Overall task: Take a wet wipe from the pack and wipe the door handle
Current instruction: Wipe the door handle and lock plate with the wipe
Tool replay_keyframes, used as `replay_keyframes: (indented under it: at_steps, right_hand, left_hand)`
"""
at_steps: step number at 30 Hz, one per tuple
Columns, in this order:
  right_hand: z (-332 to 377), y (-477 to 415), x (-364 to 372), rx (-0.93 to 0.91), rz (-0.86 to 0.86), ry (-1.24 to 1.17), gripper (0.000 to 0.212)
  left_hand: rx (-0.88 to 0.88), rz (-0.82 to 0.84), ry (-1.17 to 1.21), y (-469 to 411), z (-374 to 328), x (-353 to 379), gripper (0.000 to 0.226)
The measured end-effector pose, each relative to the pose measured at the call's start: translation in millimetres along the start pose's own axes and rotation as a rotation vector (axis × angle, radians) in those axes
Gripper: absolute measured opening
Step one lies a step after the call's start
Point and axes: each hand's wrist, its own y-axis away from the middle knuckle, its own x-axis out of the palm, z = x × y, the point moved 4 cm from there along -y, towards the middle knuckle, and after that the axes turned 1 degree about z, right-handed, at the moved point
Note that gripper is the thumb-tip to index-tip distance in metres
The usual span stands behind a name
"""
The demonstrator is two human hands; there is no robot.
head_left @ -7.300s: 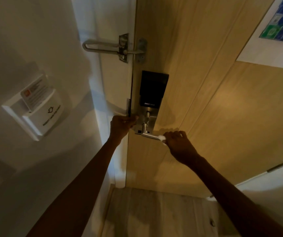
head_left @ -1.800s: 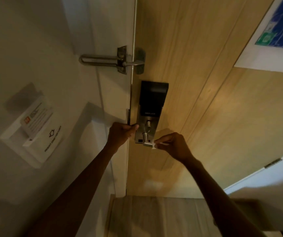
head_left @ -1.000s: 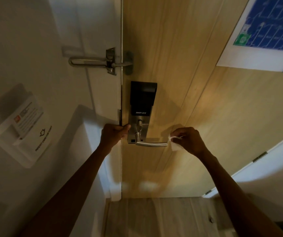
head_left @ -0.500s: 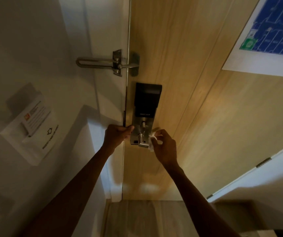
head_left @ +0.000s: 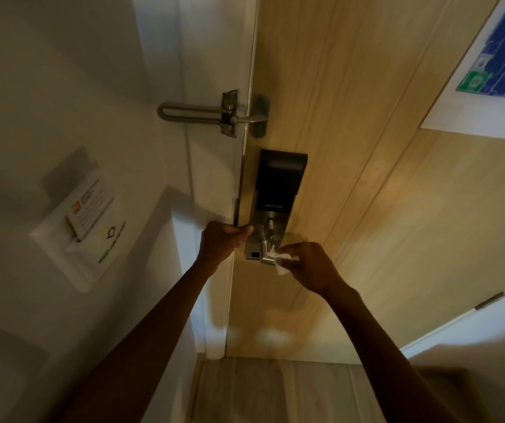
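Two hands: both at the lock side of the light wooden door (head_left: 367,148).
Right grip: right hand (head_left: 312,267) pinches a small crumpled white wet wipe (head_left: 280,261) between thumb and fingertips, closed on it.
Left grip: left hand (head_left: 220,242) curled around the door edge beside the lock plate, closed on the edge; judged to steady the door.
Task item: brushed-metal lever door handle (head_left: 265,253) on the silver lock plate, directly left of the right grip, touching the wipe.
Long axis: lever runs roughly left to right from its pivot toward the right grip; most of it is hidden behind wipe and hand.
Nearer hand: right.
Coming move (judgement): stroke along that axis, pivot to tip.
Pack: not in view.
Writing: "SMART LOCK" on the black rectangular lock panel (head_left: 278,181) above the grip; text on the white wall card holder (head_left: 92,239), far left of the grips, is too blurred to read.
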Motion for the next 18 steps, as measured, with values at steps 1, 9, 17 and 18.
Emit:
replay_keyframes:
  at_steps: [1,9,17,18]
  right_hand:
    - [3,-4,3,0.028,-0.012,-0.024,0.024]
    - [19,-9,16,0.051,0.026,0.150,0.037]
    - [-14,7,-9,0.091,0.003,0.185,0.033]
    - [-3,3,-1,0.084,-0.021,0.171,0.034]
  left_hand:
    - [0.002,-0.003,-0.005,0,0,0,0.041]
    - [0.007,-0.006,-0.031,1,-2,-1,0.044]
    - [0.014,-0.002,-0.010,3,-9,-1,0.044]
    - [0.014,-0.002,-0.015,3,-10,-2,0.044]
